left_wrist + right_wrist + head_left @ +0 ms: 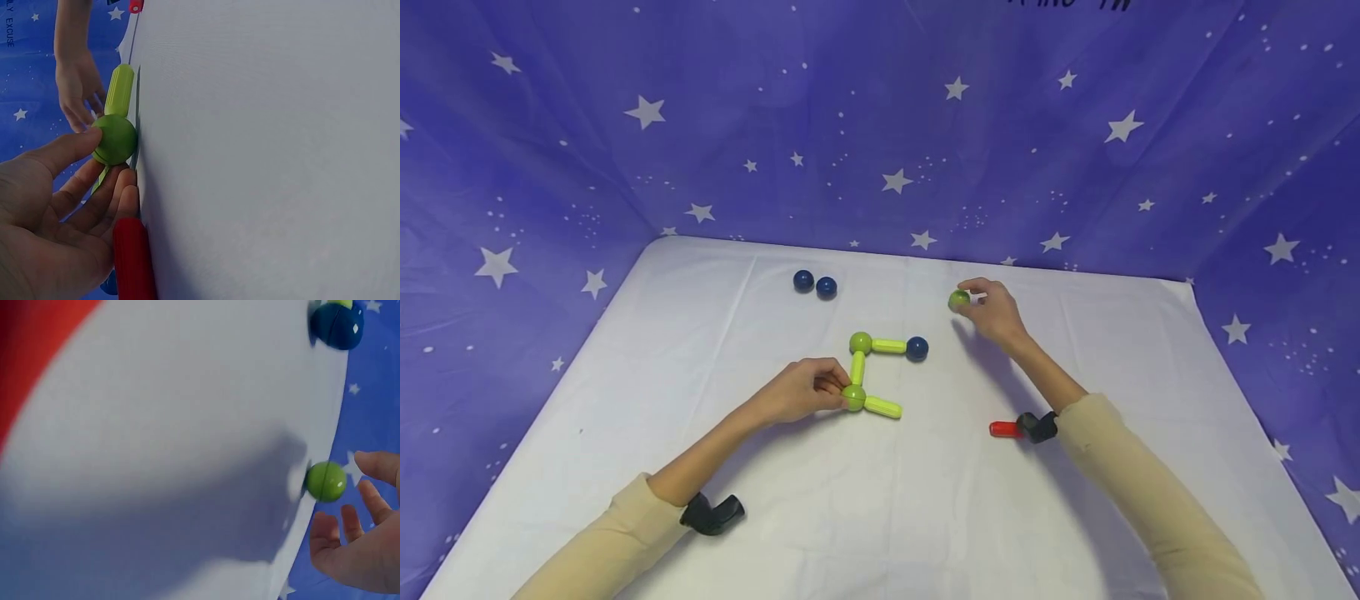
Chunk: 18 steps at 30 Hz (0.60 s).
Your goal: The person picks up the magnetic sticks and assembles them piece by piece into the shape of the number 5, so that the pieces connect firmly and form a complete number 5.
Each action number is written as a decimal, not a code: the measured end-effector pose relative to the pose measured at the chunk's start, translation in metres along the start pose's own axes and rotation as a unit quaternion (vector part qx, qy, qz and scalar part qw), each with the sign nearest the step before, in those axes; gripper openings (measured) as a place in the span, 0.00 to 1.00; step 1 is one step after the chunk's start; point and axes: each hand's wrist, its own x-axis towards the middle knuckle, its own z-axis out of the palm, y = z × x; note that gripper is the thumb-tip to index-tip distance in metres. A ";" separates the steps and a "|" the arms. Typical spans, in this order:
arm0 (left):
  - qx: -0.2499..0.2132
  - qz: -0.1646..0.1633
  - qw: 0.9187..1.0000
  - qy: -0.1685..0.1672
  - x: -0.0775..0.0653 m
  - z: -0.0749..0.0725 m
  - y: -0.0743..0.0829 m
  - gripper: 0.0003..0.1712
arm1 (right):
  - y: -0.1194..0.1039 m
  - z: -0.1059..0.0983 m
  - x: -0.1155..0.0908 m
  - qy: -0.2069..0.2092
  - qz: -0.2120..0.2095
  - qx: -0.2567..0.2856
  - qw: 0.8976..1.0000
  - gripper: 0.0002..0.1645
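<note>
Thumb and fingertips of my left hand (801, 390) pinch a green ball (853, 397) at the near corner of a joined ball-and-rod shape. From that ball one lime-green rod (883, 407) points right. A second rod (857, 367) runs back to another green ball (861, 342). A third rod (889, 346) joins this one to a blue ball (917, 348). My right hand (994, 312) is farther back on the right, at a loose green ball (326, 481). In the right wrist view its fingers are spread around that ball, with gaps showing between them.
Two loose blue balls (803, 281) sit near the back of the white-covered table (820, 508). A red rod (1003, 429) lies under my right wrist, partly hidden by the black wrist mount (1037, 427). Starry purple cloth (850, 125) hangs behind and at both sides.
</note>
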 end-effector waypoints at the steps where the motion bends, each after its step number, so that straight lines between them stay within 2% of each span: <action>1: -0.001 0.001 1.000 0.000 0.000 0.000 0.000 0.11 | 0.002 0.000 0.002 0.001 0.005 0.001 1.000 0.26; 8: -0.004 0.004 1.000 0.001 0.001 0.001 0.000 0.11 | 0.011 -0.002 0.008 -0.011 0.019 -0.018 1.000 0.29; 18: -0.002 0.002 1.000 0.002 0.000 0.001 -0.001 0.12 | 0.011 -0.002 0.002 -0.020 0.004 -0.019 1.000 0.22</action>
